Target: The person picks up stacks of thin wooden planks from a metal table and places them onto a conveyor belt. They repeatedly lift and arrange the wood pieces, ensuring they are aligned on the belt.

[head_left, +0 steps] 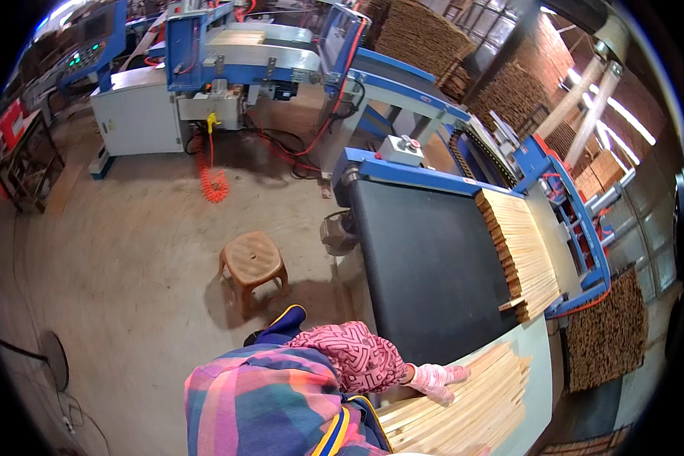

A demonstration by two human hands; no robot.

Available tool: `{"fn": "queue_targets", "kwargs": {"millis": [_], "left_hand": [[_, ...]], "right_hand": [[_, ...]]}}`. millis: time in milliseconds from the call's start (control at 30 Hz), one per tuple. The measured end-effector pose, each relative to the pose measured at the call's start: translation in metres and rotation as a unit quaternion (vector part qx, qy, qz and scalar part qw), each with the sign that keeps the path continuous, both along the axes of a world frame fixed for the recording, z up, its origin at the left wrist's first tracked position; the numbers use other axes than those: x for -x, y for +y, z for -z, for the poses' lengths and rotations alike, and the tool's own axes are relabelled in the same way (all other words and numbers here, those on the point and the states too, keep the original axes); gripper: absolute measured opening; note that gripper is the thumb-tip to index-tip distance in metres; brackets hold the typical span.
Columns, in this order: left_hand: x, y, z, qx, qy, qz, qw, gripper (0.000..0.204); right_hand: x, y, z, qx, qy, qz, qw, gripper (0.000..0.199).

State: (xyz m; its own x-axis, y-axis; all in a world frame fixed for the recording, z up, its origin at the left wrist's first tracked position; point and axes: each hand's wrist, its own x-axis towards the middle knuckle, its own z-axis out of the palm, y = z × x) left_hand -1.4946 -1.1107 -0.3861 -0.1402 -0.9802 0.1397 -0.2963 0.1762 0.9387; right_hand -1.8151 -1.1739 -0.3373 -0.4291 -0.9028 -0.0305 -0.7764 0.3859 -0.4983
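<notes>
Head view: pale, slender wood strips (470,410), ends staggered; left fingers (456,373) outspread on top, clasping none.

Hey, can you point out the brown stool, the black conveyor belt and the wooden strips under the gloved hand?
Brown stool (249,252): head view, on the seat.
Black conveyor belt (429,254): head view, on its bare middle.
Wooden strips (467,406): head view, on their upper faces.

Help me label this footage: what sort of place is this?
Probably a woodworking factory: it has a black conveyor belt, pale wooden strips laid side by side, and tall wood stacks behind.
</notes>
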Motion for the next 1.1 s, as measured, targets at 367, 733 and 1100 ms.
{"fn": "queue_targets", "kwargs": {"millis": [367, 733, 1100], "left_hand": [[-0.006, 0.022, -0.008, -0.078, -0.005, 0.041, 0.996, 0.107], [0.002, 0.124, -0.027, -0.031, -0.248, 0.093, 0.964, 0.118], [0.002, 0.136, -0.081, -0.100, -0.315, 0.146, 0.932, 0.126]], "right_hand": [[-0.025, 0.000, 0.000, 0.011, -0.016, -0.044, 0.999, 0.080], [0.052, -0.008, 0.008, -0.003, -0.044, 0.024, 0.999, 0.079], [0.044, -0.001, 0.004, -0.024, -0.140, -0.026, 0.990, 0.081]]}}
